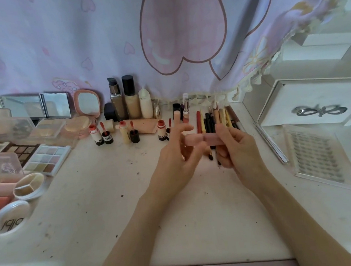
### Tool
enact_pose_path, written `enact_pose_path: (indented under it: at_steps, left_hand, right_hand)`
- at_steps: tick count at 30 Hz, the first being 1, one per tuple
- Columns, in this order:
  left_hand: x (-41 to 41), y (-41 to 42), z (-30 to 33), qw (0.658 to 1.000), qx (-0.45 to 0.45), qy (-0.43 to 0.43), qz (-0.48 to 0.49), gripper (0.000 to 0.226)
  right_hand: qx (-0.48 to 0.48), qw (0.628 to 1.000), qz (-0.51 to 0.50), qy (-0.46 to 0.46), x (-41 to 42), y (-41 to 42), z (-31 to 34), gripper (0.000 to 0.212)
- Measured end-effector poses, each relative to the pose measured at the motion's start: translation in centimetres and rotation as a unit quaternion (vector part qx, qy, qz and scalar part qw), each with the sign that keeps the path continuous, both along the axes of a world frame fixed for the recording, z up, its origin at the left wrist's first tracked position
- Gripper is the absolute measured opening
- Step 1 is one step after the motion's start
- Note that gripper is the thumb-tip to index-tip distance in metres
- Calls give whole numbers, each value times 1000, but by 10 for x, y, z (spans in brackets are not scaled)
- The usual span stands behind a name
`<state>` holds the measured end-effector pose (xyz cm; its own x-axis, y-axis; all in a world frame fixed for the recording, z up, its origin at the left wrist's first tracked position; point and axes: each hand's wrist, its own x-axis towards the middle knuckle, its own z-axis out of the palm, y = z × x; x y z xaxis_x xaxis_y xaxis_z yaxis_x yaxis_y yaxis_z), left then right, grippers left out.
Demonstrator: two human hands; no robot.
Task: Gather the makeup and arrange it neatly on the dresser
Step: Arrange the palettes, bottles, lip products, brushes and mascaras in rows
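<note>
— What have you got there?

— A pink lipstick tube [202, 140], held above the dresser [112, 199]. My right hand [236, 149] grips one end, fingers curled round it; my left hand [180, 153] pinches the other.

— Which way does it lie?

— Crosswise, its long axis running left to right between my hands.

— And where should it go?

— Probably the row of pencils [217, 117] just behind it. My right hand is nearer.
</note>
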<state>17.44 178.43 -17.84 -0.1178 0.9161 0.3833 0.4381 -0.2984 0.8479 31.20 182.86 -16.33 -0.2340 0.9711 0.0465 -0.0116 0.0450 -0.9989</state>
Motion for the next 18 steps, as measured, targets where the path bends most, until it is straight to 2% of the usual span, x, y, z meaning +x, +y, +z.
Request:
enact_pose_path:
  at_steps: [2,5,8,10,12,14,16,18]
  left_hand:
    - [0,0,-4,998,30,41,-25,29]
    - [-3,2,0,998,22,54,21,7]
    - [-8,5,0,996,-4,24,84,31]
    - [-8,5,-1,995,-2,6,101,43]
    - [-9,5,-4,996,2,22,90,39]
    - [-8,5,-4,999,14,37,29,27]
    - [-7,4,-5,998,42,44,-21,28]
    - [-7,3,-2,999,25,41,-1,15]
  right_hand:
    - [-40,999,6,22,3,3,-1,41]
    - [-21,999,31,18,5,3,0,36]
    - [22,995,97,15,3,0,0,31]
    - [15,993,113,26,4,0,0,34]
    - [-9,995,95,31,4,1,1,41]
    - [-42,997,66,22,6,3,0,44]
    - [-68,996,58,13,8,5,-1,44]
    - [-72,994,71,26,8,5,1,42]
